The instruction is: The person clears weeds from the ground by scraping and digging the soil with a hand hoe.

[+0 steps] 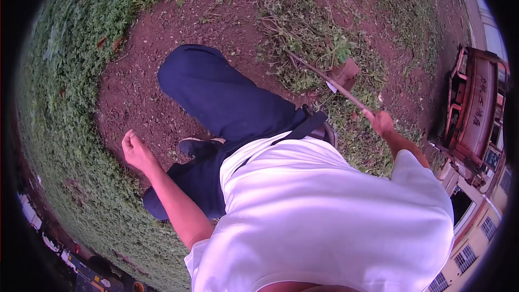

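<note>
My right hand (pixel 382 123) is closed around the near end of a wooden-handled tool (pixel 338 87). The handle slants up and left into a heap of pulled weeds (pixel 294 27). Its far end, with a small dark part beside it, is partly hidden among the stems, so the kind of head cannot be made out. On the other side, my left hand (pixel 138 150) hangs over bare soil with its fingers curled in. Nothing shows in it. A flat reddish-brown piece (pixel 345 73) lies on the weeds just beyond the handle.
Dense low green plants (pixel 70 124) border the bare brown soil (pixel 151 97) on the left. My bent knee in dark trousers (pixel 200 75) juts over the soil. Further right stand a red metal frame with lettering (pixel 476 108) and a building with barred windows (pixel 465 258).
</note>
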A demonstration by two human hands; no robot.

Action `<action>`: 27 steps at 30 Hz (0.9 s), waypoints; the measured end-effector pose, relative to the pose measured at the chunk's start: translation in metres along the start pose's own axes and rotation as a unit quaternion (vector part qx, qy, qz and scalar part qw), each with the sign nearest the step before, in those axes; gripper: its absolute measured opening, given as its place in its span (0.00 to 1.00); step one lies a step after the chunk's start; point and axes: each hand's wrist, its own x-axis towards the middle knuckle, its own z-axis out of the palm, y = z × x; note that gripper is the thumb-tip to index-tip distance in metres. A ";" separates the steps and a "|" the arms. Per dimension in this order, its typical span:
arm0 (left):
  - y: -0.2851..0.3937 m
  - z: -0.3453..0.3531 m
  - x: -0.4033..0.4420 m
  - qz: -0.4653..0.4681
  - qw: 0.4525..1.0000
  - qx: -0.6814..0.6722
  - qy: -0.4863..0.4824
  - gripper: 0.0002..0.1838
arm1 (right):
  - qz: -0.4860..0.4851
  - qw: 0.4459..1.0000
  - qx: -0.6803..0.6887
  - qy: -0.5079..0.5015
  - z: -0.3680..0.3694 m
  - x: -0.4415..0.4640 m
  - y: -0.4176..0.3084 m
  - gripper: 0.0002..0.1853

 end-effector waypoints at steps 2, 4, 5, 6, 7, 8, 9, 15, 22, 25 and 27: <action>0.009 -0.002 -0.003 -0.033 0.999 -0.028 -0.010 0.08 | -0.015 0.999 0.051 -0.011 0.005 0.025 -0.040 0.43; 0.015 -0.013 -0.003 -0.025 0.999 -0.037 0.007 0.08 | -0.026 0.994 0.100 -0.035 0.008 0.041 -0.080 0.42; 0.016 -0.019 -0.003 -0.026 0.999 -0.037 0.017 0.08 | -0.023 0.994 0.103 -0.019 0.005 0.053 -0.101 0.42; 0.017 -0.028 -0.003 -0.027 0.999 -0.036 0.028 0.07 | -0.020 0.994 0.107 -0.004 0.003 0.066 -0.118 0.41; 0.012 -0.037 -0.002 -0.038 0.998 -0.045 0.032 0.07 | -0.029 0.994 0.107 -0.001 0.000 0.082 -0.131 0.41; 0.006 -0.043 -0.003 -0.038 0.997 -0.046 0.039 0.07 | -0.034 0.988 0.148 -0.007 -0.001 0.096 -0.142 0.43; 0.003 -0.050 -0.005 -0.026 0.998 -0.023 0.051 0.07 | -0.039 0.981 0.188 -0.017 -0.002 0.102 -0.149 0.45; -0.018 -0.073 -0.018 -0.042 0.994 -0.006 0.104 0.08 | -0.026 0.986 0.165 -0.008 -0.017 0.062 -0.116 0.41; -0.032 -0.058 -0.016 -0.041 0.996 0.040 0.070 0.08 | 0.073 0.869 0.476 -0.117 0.011 0.046 -0.197 0.35; -0.008 -0.047 -0.010 -0.019 0.997 0.040 0.059 0.08 | 0.026 0.905 0.423 -0.048 0.023 0.133 -0.239 0.39; 0.002 -0.046 -0.007 -0.021 0.998 0.029 0.058 0.08 | -0.014 0.933 0.359 0.007 0.013 0.187 -0.263 0.41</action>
